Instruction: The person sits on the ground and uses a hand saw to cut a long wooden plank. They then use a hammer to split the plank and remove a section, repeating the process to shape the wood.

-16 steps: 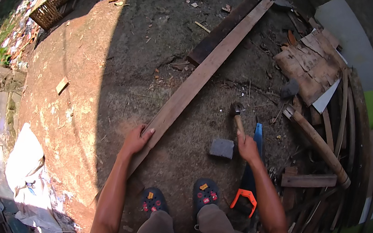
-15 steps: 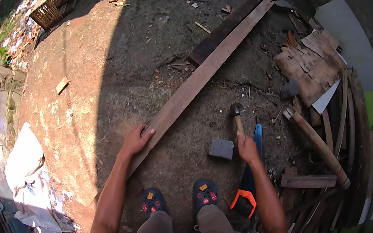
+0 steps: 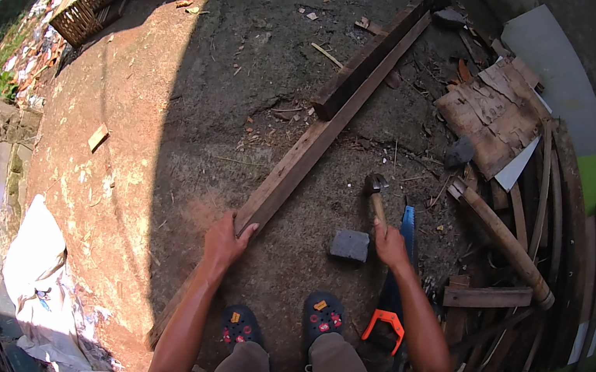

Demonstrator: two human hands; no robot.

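Note:
A long wooden plank runs from beside my left leg up to the far right. My left hand is closed around its near part, the thumb on the right side. The plank is tilted, so a top face and a darker side both show. My right hand grips the wooden handle of a hammer, its dark head pointing away from me, near the ground. Just left of that hand sits a grey block. Beneath my right wrist lies a handsaw with a blue blade and orange handle.
A dark beam lies along the plank's far end. To the right are a thick wooden pole, a short timber piece and broken board. A white sack lies at left, below a wicker basket.
My left hand has turned the plank over onto an edge and moved slightly right. The dark beam beside it has shifted a little too. My right hand keeps hold of the hammer, nearly unmoved.

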